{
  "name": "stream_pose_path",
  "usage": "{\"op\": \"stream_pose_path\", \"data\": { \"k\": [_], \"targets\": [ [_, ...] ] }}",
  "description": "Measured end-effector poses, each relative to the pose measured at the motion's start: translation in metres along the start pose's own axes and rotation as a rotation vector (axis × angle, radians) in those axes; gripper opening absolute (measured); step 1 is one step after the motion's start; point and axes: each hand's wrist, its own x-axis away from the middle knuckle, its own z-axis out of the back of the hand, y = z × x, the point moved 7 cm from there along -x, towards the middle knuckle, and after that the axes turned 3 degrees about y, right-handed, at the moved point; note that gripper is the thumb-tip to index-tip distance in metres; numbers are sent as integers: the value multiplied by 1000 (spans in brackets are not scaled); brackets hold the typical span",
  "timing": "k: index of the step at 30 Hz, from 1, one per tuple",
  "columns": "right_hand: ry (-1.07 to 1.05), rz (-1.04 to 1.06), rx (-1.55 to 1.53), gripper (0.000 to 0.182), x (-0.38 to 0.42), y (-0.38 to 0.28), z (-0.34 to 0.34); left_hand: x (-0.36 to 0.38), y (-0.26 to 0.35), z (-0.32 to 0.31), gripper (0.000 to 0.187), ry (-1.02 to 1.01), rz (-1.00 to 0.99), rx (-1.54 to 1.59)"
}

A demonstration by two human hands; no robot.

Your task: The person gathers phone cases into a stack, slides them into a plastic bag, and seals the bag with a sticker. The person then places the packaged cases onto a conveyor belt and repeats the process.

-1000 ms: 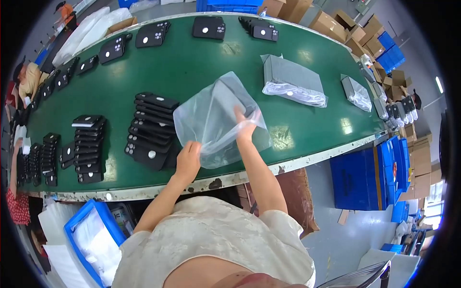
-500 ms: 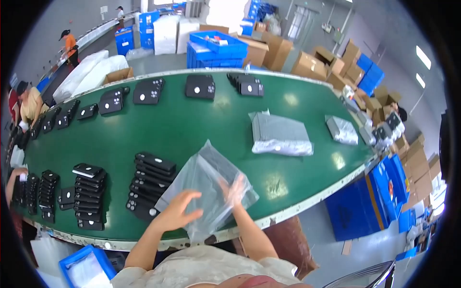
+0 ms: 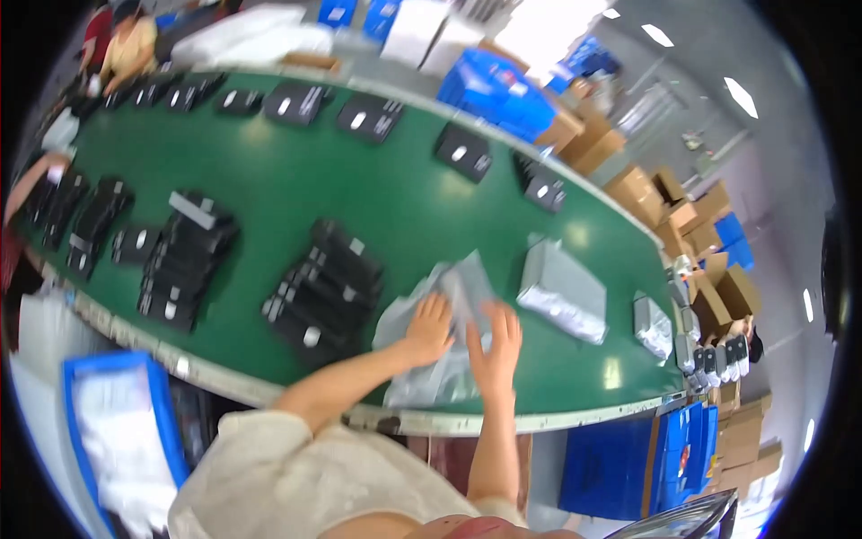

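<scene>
A clear plastic bag (image 3: 426, 382) lies crumpled on the green table near its front edge. My left hand (image 3: 428, 332) rests on the bag with its fingers stretched out and flat. Over the bag's right side is my right hand (image 3: 496, 349), fingers apart and somewhat blurred. Neither hand is closed around anything. Just left of the bag stands a leaning stack of black flat cases (image 3: 328, 292). To the right, a grey block wrapped in plastic (image 3: 563, 292) lies on the table.
More black case stacks (image 3: 184, 260) line the table's left and far side. A smaller wrapped pack (image 3: 653, 325) lies at the right. Blue bins (image 3: 611, 463) stand below the right edge, cardboard boxes (image 3: 709, 310) beyond. Another person's hand (image 3: 56, 160) reaches in at left.
The view has turned, tilting the table. My left hand has moved from above the bag's left side onto its middle. The bag, spread wide before, is now more bunched up.
</scene>
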Motion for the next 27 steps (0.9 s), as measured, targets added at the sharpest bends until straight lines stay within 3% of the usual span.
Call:
{"op": "stream_pose_path", "data": {
  "k": [1,2,4,6,8,9,10,12,13,16,17,18,20,22,25,27],
  "targets": [
    [-63,81,-10,37,-8,0,-25,18,4,8,60,50,-88,26],
    [-142,136,-62,38,-14,10,-52,47,2,29,60,1,-14,55],
    [-203,145,-199,37,-36,7,-89,89,-5,108,37,-12,57,602],
    [-312,60,-257,35,-55,-11,-119,157,-53,151,32,176,328,621],
    [-424,98,-305,40,-67,-19,-168,234,-108,159,40,420,674,603],
    [-518,136,-329,46,-68,-22,-194,240,-109,166,40,418,687,596],
    [-526,133,-335,46,-70,-23,-219,251,-116,168,44,539,871,920],
    [-523,164,-229,68,-70,-30,-260,264,-122,159,51,783,1199,1590],
    [-523,166,-228,68,-68,-36,-265,257,-126,156,51,784,1197,1592],
    [-785,120,-105,86,-62,-41,-289,216,-144,147,65,696,1146,1616],
    [-781,127,-93,86,-70,-41,-288,200,-152,151,64,502,1124,1375],
    [-782,7,-140,87,-75,-33,-285,185,-159,153,64,313,1090,1132],
    [-768,-250,-237,89,-78,-15,-275,167,-188,148,62,308,1120,1053],
    [-774,-266,-193,87,-82,-9,-279,148,-204,140,60,309,1135,967],
    [-822,-283,-125,84,-76,1,-290,110,-194,153,64,460,801,556],
    [-804,-358,-225,88,-69,5,-294,111,-196,164,65,482,768,401]
  ]
}}
